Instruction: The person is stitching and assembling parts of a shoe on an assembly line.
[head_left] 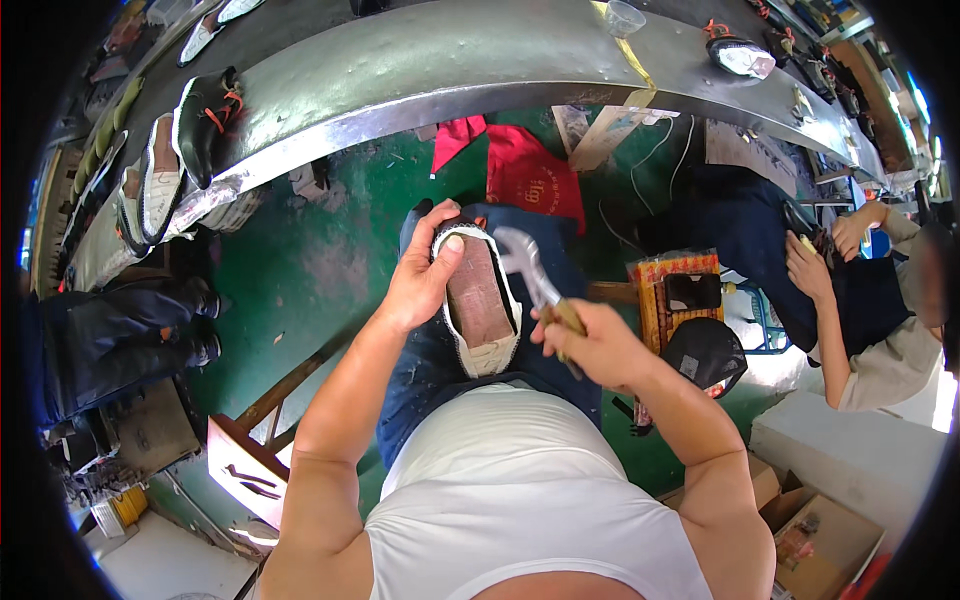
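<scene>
A half-made shoe [482, 300] rests sole up across my thighs, its brown bottom facing me and its pale upper folded in around the rim. My left hand [424, 268] grips its far end, the thumb pressed on the bottom and the fingers wrapped round the side. In my right hand [592, 340] is a hammer [545, 290], held by its wooden handle. Its metal head is raised just right of the shoe and looks slightly blurred; whether it touches the shoe I cannot tell.
A metal-topped bench [420, 50] curves across the far side. Dark shoes [207, 125] stand at its left, another shoe [740, 55] at its right. Red cloth [530, 175] lies on the green floor. A co-worker's hands [810, 268] are at the right; a black cap [703, 355] sits nearer.
</scene>
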